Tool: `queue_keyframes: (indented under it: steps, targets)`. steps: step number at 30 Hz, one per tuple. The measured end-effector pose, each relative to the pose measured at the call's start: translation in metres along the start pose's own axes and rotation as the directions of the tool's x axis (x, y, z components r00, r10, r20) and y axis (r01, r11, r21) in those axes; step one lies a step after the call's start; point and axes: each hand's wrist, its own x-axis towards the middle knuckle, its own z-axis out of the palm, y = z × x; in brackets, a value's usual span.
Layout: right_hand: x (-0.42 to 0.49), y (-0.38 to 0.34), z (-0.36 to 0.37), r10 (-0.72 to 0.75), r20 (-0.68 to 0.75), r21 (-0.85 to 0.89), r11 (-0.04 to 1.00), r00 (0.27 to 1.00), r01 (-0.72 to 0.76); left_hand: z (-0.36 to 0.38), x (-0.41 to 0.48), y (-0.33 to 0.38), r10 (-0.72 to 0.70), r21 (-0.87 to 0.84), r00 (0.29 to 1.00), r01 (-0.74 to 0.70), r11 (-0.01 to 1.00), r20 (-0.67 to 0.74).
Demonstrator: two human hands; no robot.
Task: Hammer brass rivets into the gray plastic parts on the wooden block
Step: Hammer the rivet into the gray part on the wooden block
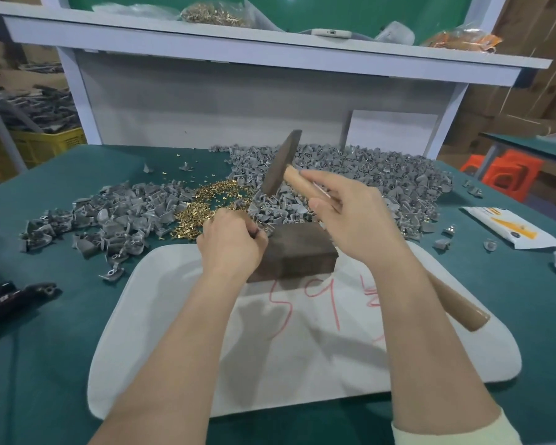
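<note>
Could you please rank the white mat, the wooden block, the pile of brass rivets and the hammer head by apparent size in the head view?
1. white mat
2. wooden block and pile of brass rivets: look alike
3. hammer head

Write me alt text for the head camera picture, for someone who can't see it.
A right hand raises a wooden-handled hammer over a dark wooden block, while the left hand pinches a small part at the block's edge. Behind lie heaps of gray plastic parts and brass rivets on a green table.
</note>
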Motion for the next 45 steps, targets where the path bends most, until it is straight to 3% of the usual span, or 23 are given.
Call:
queue_keyframes:
  steps: [5,7,10,11,15,18,21,22,25,26,31,32,35,36,39,42,43,45]
  targets:
    - [-0.0015,0.0015,-0.0013,0.029,0.253,-0.16,0.987,0.967,0.012,0.0013,0.0017,-0.0021,-0.004,-0.025,1.0,0.005,1.0,0.019]
    - [-0.0022,0.0006,-0.0021,0.019,0.185,-0.156,0.988,0.983,0.011,0.0016,0.0014,-0.002,-0.009,-0.043,1.0,0.01,0.999,0.028]
    - [-0.0029,-0.0033,-0.0061,-0.02,-0.065,-0.04,0.999,0.998,0.018,0.0015,0.002,0.0006,-0.021,-0.05,1.0,0.022,0.998,0.017]
    - [-0.0022,-0.0032,-0.0067,-0.021,-0.066,-0.019,1.0,0.998,0.02,0.0017,0.002,0.0006,-0.025,-0.049,1.0,0.026,0.998,0.018]
    - [-0.0035,0.0002,-0.0007,0.049,0.261,-0.146,0.989,0.964,-0.01,0.0024,0.0012,-0.0027,-0.001,-0.033,0.999,0.002,0.999,0.034]
    - [-0.0041,-0.0026,-0.0029,0.02,0.12,-0.143,0.99,0.993,-0.003,0.002,0.0024,-0.0018,0.002,-0.042,0.999,-0.001,0.999,0.034]
    - [-0.0032,-0.0062,-0.0072,-0.015,-0.107,0.003,1.0,0.994,0.015,0.0031,0.003,0.0006,-0.025,-0.055,1.0,0.025,0.998,0.005]
    - [-0.003,-0.0064,-0.008,-0.021,-0.082,0.011,1.0,0.996,0.022,0.0036,0.0024,0.0005,-0.025,-0.05,1.0,0.025,0.998,0.002]
    - [-0.0051,-0.0048,-0.0035,0.045,0.233,-0.122,0.992,0.972,-0.017,0.0046,0.0021,-0.0027,0.007,-0.012,1.0,-0.007,1.0,0.007]
    - [-0.0051,-0.0036,-0.0018,0.075,0.258,-0.163,0.986,0.963,-0.033,0.0042,0.0021,-0.0036,0.015,-0.005,1.0,-0.015,1.0,0.009]
    - [-0.0052,-0.007,-0.0062,0.011,-0.046,-0.075,0.997,0.999,-0.015,0.004,0.0018,0.0002,-0.012,-0.043,1.0,0.011,0.999,-0.025]
    - [-0.0044,-0.0063,-0.0076,0.011,-0.044,-0.055,0.998,0.999,-0.013,0.0044,0.0016,0.0005,-0.015,-0.042,1.0,0.014,0.999,-0.026]
    - [-0.0049,-0.0053,-0.0034,0.041,0.233,-0.134,0.991,0.972,-0.01,0.0049,0.0008,-0.0011,0.02,0.006,1.0,-0.02,1.0,0.005]
    - [-0.0051,-0.0041,-0.0014,0.068,0.267,-0.173,0.985,0.961,-0.022,0.0043,0.0004,-0.0014,0.026,0.014,1.0,-0.026,1.0,0.009]
    - [-0.0055,-0.0062,-0.0018,0.054,0.124,-0.188,0.982,0.991,-0.031,0.0032,0.0002,0.0001,0.028,-0.003,1.0,-0.028,1.0,0.004]
    - [-0.0051,-0.0054,-0.009,0.003,-0.099,-0.046,0.999,0.995,-0.008,0.0024,-0.0002,0.0036,-0.002,-0.031,1.0,0.001,1.0,-0.023]
    - [-0.0044,-0.0046,-0.0102,-0.009,-0.067,-0.04,0.999,0.998,0.006,0.0027,-0.0001,0.0032,-0.006,-0.029,1.0,0.005,1.0,-0.023]
    - [-0.0048,-0.0048,-0.0051,0.002,0.174,-0.119,0.993,0.985,0.019,0.0037,0.0,0.0005,0.013,-0.003,1.0,-0.013,1.0,-0.002]
